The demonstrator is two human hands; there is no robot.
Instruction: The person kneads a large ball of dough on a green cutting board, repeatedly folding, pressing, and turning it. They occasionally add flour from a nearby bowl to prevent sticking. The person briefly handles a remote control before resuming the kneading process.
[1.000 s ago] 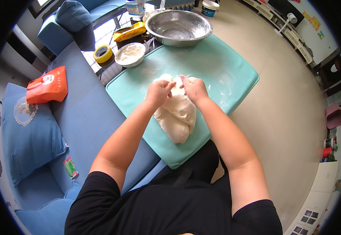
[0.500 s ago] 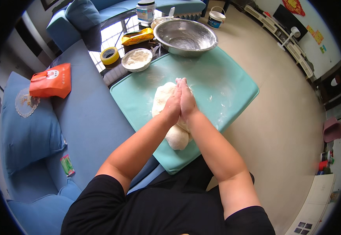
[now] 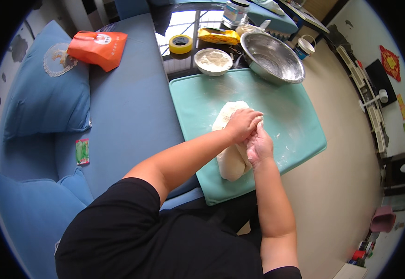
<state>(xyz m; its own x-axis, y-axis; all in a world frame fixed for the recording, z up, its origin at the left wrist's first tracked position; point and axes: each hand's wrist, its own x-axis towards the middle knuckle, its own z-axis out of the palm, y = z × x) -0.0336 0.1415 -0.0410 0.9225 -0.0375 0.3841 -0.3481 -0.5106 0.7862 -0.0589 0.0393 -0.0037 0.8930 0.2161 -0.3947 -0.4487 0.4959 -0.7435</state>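
On teal mat (image 3: 295, 125) beside blue sofa (image 3: 128, 107): both hands' fingers curled, pressing dough (image 3: 232, 158).

An orange bag (image 3: 98, 48) is lying upper left, a small green packet (image 3: 82, 151) sitting at left, a yellow package (image 3: 219, 36) resting top centre, and a red wall sign (image 3: 390, 61) hanging upper right.

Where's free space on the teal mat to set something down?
Free: the mat left of the dough, and its right part between the hands and the right edge. Far strip is tight: flour bowl and steel bowl sit at that edge, tape roll behind. Middle is taken by dough and both hands.
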